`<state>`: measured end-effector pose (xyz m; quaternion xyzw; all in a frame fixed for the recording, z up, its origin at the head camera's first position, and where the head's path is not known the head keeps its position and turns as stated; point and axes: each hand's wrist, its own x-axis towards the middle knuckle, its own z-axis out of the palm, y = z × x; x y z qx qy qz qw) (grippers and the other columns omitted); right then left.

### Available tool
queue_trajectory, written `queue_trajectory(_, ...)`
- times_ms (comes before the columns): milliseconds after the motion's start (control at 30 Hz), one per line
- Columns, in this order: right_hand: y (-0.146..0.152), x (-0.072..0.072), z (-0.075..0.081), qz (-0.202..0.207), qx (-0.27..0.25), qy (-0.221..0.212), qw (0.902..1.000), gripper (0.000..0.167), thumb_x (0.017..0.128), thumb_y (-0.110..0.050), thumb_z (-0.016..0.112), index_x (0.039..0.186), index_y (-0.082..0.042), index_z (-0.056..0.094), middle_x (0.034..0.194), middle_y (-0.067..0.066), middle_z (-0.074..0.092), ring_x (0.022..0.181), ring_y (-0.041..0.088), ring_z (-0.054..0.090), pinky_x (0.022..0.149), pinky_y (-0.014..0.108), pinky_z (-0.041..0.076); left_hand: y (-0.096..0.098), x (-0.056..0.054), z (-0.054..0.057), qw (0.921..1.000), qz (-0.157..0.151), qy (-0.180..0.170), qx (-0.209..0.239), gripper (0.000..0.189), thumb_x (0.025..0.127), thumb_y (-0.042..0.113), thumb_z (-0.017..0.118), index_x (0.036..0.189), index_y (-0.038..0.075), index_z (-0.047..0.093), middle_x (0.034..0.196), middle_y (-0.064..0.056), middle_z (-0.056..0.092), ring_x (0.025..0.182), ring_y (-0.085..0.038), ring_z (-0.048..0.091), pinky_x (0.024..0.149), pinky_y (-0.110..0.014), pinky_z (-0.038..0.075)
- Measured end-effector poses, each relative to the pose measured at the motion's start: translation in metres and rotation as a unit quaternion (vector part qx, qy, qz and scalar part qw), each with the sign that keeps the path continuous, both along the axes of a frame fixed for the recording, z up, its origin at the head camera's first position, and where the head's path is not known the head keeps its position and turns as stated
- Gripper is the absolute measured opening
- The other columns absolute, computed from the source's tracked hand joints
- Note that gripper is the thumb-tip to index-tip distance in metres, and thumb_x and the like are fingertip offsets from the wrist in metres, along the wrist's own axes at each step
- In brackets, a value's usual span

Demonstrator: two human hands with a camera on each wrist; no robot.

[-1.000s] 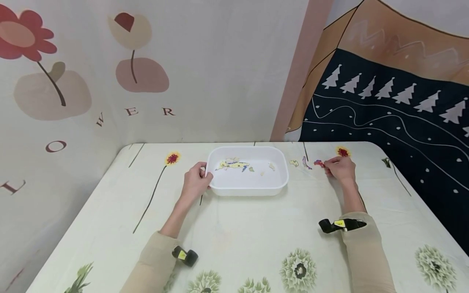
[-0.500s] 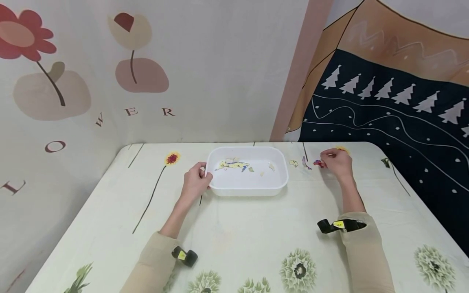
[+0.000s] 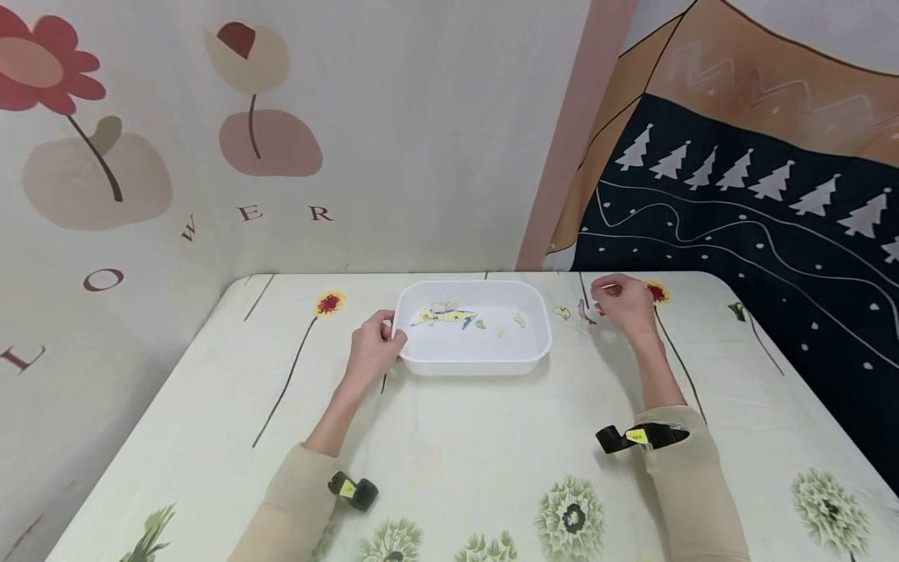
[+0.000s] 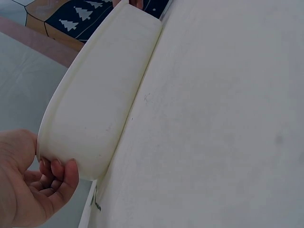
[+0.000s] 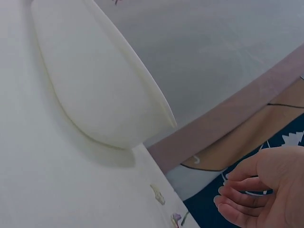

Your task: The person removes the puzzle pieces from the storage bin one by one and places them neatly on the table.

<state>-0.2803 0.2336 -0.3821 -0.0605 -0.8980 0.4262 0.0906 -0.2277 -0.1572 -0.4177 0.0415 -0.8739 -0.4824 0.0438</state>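
Note:
My left hand (image 3: 374, 345) grips the left rim of a white plastic tray (image 3: 477, 369), fingers under the rim in the left wrist view. Small flat coloured pieces lie inside: a long yellow-and-blue piece (image 3: 449, 316), a green piece (image 3: 481, 324) and pale ones. Right of the tray, on the cloth, are a yellow piece (image 3: 562, 312) and a purple piece (image 3: 584, 314). A red piece (image 3: 600, 310) shows only partly, beside my right hand (image 3: 625, 304). That hand is raised over the cloth, fingers loosely bent with nothing between them in the right wrist view.
A pale flower-print cloth (image 3: 449, 445) covers the table. Behind it hangs a light wall cloth (image 3: 421, 156), with a dark tree-print cloth (image 3: 758, 234) at the right. Each sleeve carries a black wrist camera (image 3: 642, 437).
My right hand has let go of the red piece, lifted and moved left over the loose pieces. The left hand and tray stay in place.

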Motion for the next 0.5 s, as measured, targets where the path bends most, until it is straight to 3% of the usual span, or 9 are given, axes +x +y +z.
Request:
queue_trajectory(100,-0.005,0.003,0.003,0.013,0.009,0.013,0.9998,0.029,0.097,-0.016,0.058,0.116,0.003,0.068,0.103,0.021,0.069,0.085,0.031,0.067,0.063,0.018,0.047,0.0,0.0,0.0,1.0,-0.003,-0.003,0.002,0.04,0.096,0.006,0.057,0.135,-0.003,0.056,0.084,-0.009,0.051,0.066,-0.018,0.053,0.053,-0.022,0.049)
queue_trajectory(300,-0.015,0.006,0.009,0.035,0.019,0.023,0.999,0.028,0.099,-0.018,0.058,0.117,0.001,0.067,0.105,0.02,0.067,0.091,0.027,0.059,0.07,0.026,0.046,0.002,0.001,-0.001,1.0,-0.004,-0.004,0.005,0.04,0.096,0.006,0.058,0.135,-0.002,0.056,0.083,-0.009,0.051,0.065,-0.018,0.053,0.055,-0.023,0.049)
queue_trajectory(500,-0.031,0.008,0.014,0.051,0.011,0.026,0.9983,0.027,0.1,-0.017,0.057,0.117,0.0,0.066,0.106,0.02,0.068,0.092,0.03,0.064,0.066,0.02,0.048,0.001,0.0,0.0,1.0,-0.004,0.001,0.003,0.041,0.096,0.006,0.058,0.135,-0.003,0.055,0.083,-0.009,0.051,0.066,-0.018,0.053,0.056,-0.024,0.051)
